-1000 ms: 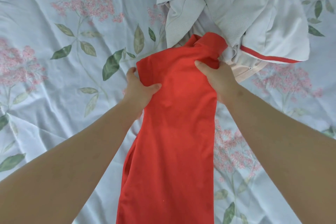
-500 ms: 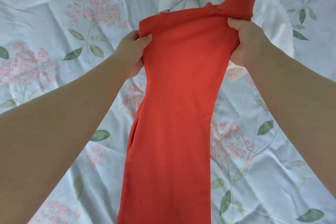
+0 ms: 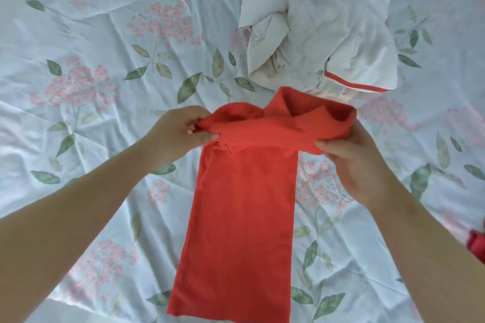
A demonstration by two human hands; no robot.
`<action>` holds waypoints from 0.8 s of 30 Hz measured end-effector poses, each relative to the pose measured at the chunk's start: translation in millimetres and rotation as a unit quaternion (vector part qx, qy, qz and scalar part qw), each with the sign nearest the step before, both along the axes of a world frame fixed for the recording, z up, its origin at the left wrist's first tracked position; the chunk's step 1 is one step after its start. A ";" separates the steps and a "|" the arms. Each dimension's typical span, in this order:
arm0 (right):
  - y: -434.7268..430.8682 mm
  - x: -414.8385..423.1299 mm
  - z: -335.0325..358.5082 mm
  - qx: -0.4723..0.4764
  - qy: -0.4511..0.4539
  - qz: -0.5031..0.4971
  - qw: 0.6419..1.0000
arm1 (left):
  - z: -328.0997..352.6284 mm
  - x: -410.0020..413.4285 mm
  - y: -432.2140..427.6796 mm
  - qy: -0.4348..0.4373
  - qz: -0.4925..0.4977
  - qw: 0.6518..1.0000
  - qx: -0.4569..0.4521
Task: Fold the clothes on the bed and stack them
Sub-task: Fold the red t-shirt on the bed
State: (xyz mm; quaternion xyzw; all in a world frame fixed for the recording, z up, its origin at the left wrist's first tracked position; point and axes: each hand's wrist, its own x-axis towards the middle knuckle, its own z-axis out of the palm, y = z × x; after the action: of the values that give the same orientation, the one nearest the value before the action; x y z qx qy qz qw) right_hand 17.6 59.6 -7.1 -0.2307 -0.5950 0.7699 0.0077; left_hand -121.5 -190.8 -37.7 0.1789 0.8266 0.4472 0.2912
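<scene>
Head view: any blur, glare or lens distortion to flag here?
Head view: soft, even daylight, no hard shadows or glare; wide-angle bending stretches the forearms and floral sheet toward the edges; red shirt and both hands, left and right, are fairly sharp; the pale clothes pile looks slightly washed out.

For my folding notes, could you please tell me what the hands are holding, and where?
Both hold the red cotton shirt at its folded-over collar end: left hand, right hand.
</scene>
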 end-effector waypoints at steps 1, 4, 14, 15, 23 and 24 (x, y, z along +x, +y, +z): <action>-8.6 19.7 -4.2 0.026 -0.008 0.013 1.000 | -4.0 12.9 -11.6 0.043 -0.037 0.998 -0.027; -37.5 78.6 -27.6 0.246 -0.015 0.054 0.968 | -24.7 49.4 -42.8 0.240 -0.170 0.954 -0.056; -112.0 194.0 -102.2 0.099 -0.331 0.003 0.938 | -98.6 174.8 -81.4 0.097 -0.019 0.985 -0.140; -116.9 191.7 -102.6 0.076 -0.340 -0.043 0.936 | -95.8 177.5 -72.5 0.019 0.087 0.983 -0.158; -110.0 174.4 -83.8 -0.019 -0.352 -0.152 0.923 | -81.4 149.5 -36.0 -0.231 0.230 0.933 -0.155; -107.5 177.3 -82.1 -0.034 -0.358 -0.142 0.922 | -78.6 146.8 -39.2 -0.249 0.240 0.928 -0.140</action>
State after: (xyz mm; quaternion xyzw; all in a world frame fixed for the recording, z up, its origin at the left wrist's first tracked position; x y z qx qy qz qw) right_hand 194.9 -47.9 -89.3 -0.5729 -0.4926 0.6467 -0.1043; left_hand 25.3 -230.0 -116.3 -0.1843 0.8001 0.4139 0.3933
